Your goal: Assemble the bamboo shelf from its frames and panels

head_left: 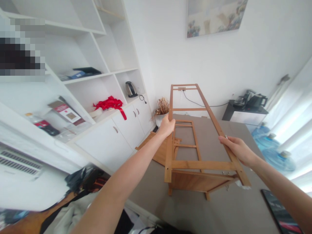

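Note:
A ladder-like wooden frame (pixel 203 165) extends away from me above the table, sloping up at its far end. My left hand (pixel 167 126) is closed around its left rail. On the right rail, my right hand (pixel 236 149) grips with thumb and fingers; a small shiny metal piece (pixel 226 136) shows by the fingertips. Below the near crossbar sits a wooden shelf panel (pixel 190 181), apparently between this frame and a second, lower wooden frame (pixel 196 141). Whether the shelf is fastened cannot be seen. Further wooden boards (pixel 159 152) lie to the left, partly hidden behind the left rail.
The grey table (pixel 175 214) carries small metal parts (pixel 227 187) and a dark screen-like object (pixel 280 211) at right. White cabinets (pixel 102 146) line the left. Blue water jugs (pixel 278 156) stand beyond the right edge, and a dried plant (pixel 162 107) behind.

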{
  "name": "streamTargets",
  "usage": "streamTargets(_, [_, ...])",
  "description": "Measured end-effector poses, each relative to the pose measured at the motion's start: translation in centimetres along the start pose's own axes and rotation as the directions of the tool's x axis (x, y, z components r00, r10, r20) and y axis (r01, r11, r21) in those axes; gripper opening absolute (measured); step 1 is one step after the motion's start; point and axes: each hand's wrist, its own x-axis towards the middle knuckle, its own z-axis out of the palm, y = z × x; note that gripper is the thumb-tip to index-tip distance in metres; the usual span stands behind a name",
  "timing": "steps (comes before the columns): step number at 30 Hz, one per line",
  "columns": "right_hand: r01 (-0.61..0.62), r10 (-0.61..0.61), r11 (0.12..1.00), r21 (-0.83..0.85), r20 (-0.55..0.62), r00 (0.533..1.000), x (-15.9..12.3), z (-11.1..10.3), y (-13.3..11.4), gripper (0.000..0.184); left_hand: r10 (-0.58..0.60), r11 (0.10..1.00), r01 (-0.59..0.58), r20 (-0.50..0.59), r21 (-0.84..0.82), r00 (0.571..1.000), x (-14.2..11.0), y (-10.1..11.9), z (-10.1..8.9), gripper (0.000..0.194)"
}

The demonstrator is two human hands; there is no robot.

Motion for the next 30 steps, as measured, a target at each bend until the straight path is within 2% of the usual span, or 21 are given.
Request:
streamTargets(9, [0.016, -0.016, 0.999, -0.027, 0.004, 1.000, 0.0, -0.4, 0.0, 0.043, -0.003, 1.000, 0.003, 0.007, -0.003, 1.000, 0.2, 0.1, 0.4, 0.028])
streamTargets(15, [0.107, -0.107, 0.992, -0.064, -0.009, 0.994, -0.1, -0.7, -0.1, 0.040, -0.012, 1.000, 0.012, 0.012, -0.001, 1.000, -0.1, -0.1, 0.8, 0.023])
streamTargets(19, [0.101, -0.102, 0.993, -0.053, -0.015, 0.995, -0.2, -0.8, -0.1, 0.037, -0.024, 1.000, 0.023, 0.016, 0.016, 1.000, -0.3, -0.2, 0.9, 0.017])
streamTargets(24, [0.086, -0.086, 0.996, -0.033, 0.000, 0.996, -0.3, -1.1, -0.3, 0.037, -0.021, 0.999, 0.020, 0.011, 0.039, 1.000, -0.1, 0.8, 0.7, 0.010])
streamTargets(30, [0.098, -0.098, 0.995, 0.003, -0.013, 0.995, 0.2, -2.5, -0.9, 0.040, -0.011, 0.999, 0.011, 0.001, 0.048, 1.000, 1.1, 2.3, 1.5, 0.007])
